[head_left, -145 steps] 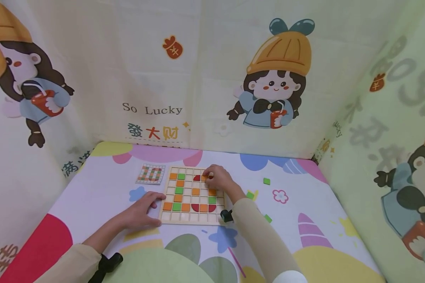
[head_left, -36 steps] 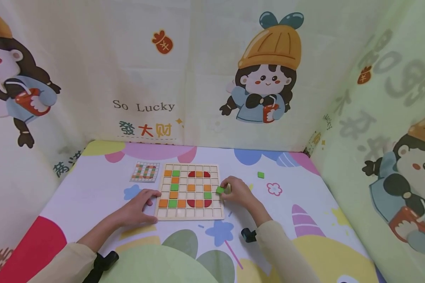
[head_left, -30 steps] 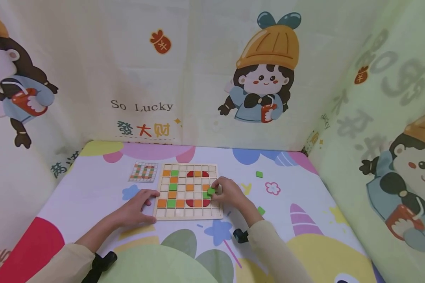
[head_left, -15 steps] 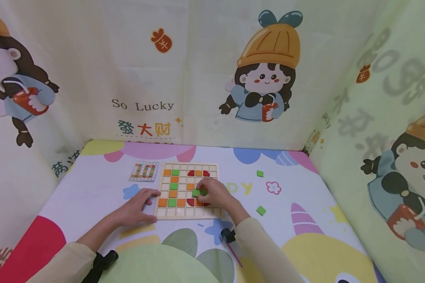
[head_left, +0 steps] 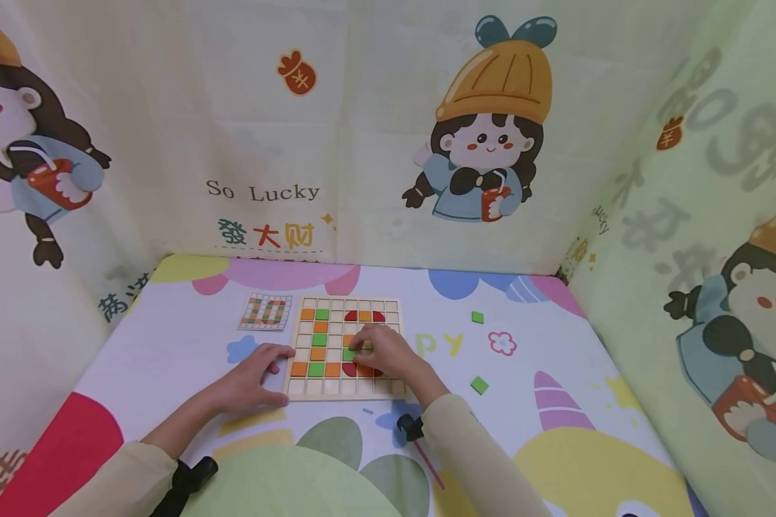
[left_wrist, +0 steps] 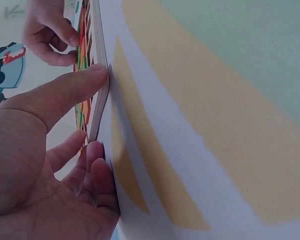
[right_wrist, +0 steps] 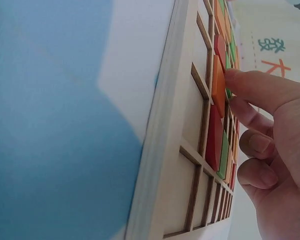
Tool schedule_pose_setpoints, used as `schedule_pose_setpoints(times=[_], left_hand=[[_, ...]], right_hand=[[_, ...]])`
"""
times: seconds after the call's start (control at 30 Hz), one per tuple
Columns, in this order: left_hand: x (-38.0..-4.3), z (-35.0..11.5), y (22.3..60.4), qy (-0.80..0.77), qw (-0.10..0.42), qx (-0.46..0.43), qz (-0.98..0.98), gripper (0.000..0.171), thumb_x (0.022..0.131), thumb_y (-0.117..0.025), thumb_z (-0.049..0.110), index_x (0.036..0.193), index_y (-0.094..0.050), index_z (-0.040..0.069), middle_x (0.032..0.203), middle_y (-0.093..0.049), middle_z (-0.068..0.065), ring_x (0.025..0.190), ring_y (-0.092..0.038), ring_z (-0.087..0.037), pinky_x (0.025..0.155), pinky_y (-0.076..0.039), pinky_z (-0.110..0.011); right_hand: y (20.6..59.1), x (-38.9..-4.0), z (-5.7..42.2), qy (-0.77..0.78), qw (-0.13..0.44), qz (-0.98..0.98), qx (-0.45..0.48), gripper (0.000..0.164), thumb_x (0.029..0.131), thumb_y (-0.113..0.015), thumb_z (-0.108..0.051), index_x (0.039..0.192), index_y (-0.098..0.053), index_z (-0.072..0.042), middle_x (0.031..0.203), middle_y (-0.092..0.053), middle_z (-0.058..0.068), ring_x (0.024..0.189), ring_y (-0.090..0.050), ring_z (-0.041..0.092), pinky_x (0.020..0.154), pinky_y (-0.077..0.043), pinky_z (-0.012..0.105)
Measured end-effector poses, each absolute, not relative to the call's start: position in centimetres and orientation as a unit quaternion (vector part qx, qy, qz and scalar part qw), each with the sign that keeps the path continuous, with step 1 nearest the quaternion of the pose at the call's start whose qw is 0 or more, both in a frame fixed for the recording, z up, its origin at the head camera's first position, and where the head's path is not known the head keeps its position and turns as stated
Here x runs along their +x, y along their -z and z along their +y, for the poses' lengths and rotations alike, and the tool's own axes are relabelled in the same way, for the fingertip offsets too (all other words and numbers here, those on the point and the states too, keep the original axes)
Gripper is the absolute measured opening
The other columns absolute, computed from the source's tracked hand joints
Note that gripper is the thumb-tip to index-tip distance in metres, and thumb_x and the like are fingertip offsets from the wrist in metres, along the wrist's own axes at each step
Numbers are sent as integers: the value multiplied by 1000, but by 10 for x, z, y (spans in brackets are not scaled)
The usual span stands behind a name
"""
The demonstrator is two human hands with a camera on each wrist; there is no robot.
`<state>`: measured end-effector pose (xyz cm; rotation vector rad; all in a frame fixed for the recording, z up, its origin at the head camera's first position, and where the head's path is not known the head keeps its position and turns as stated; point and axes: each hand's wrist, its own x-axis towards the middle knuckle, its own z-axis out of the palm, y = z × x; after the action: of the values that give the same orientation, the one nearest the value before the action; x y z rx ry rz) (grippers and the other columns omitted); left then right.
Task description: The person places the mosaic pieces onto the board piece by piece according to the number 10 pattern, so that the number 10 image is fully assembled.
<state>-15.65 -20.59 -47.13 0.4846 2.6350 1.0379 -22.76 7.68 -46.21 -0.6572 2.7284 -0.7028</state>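
A wooden grid board (head_left: 336, 388) lies on the table, with orange, green and red tiles in many cells. My left hand (head_left: 253, 380) rests against its left side; in the left wrist view the thumb (left_wrist: 85, 82) touches the board's edge and the other fingers lie beside it. Over the board's right half, my right hand (head_left: 388, 352) pinches a green square tile (head_left: 348, 355) between thumb and index finger, at a cell below an orange tile. The right wrist view shows that green tile (right_wrist: 228, 75) partly behind the fingertips. Several tiles under this hand are hidden.
A small pattern card (head_left: 265, 311) lies left of the board's far corner. Two loose green tiles, one farther back (head_left: 477, 317) and one nearer (head_left: 479, 385), lie on the patterned tablecloth to the right. Printed curtains (head_left: 362, 143) stand around the table.
My right hand, after placing tiles at the upper right earlier, picked up a green tile from the right and carried it leftward over the board, lowering it at a cell. The left hand stays put.
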Motion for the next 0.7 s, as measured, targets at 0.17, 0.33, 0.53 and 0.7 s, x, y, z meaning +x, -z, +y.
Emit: schedule_pose_setpoints(times=[0.17,0.33,0.53,0.7], left_hand=[[-156,-205,469,-360,133,171,908,77,75,-83,31,138,-44,11,127,-44,-7,101,-43,-18,82,-41,-28],[-157,-205,468,-363,131,178,905,77,74,-83,31,138,-44,10,127,-44,-8,101,-43,-18,80,-41,-28],[-157,-205,470,-355,134,169,909,77,75,-83,30,138,-44,12,126,-44,-7,101,-43,-18,81,-41,-27],[-156,-205,469,-357,135,168,909,77,75,-83,30,138,-44,11,127,-44,-7,102,-43,-18,81,-42,-28]], right_hand=[[462,-229,78,240,121,936,-227,15,86,-73,-29,101,-75,-25,102,-66,-13,97,-56,8,95,-49,28],[464,-229,84,247,114,935,-227,18,85,-74,-33,101,-73,-25,94,-64,-13,90,-55,7,88,-49,27],[463,-228,98,253,98,939,-212,19,85,-74,-34,101,-73,-24,101,-66,-9,105,-58,15,97,-47,37],[462,-223,114,265,81,939,-203,18,84,-75,-30,100,-72,-20,99,-65,-6,95,-57,16,89,-49,35]])
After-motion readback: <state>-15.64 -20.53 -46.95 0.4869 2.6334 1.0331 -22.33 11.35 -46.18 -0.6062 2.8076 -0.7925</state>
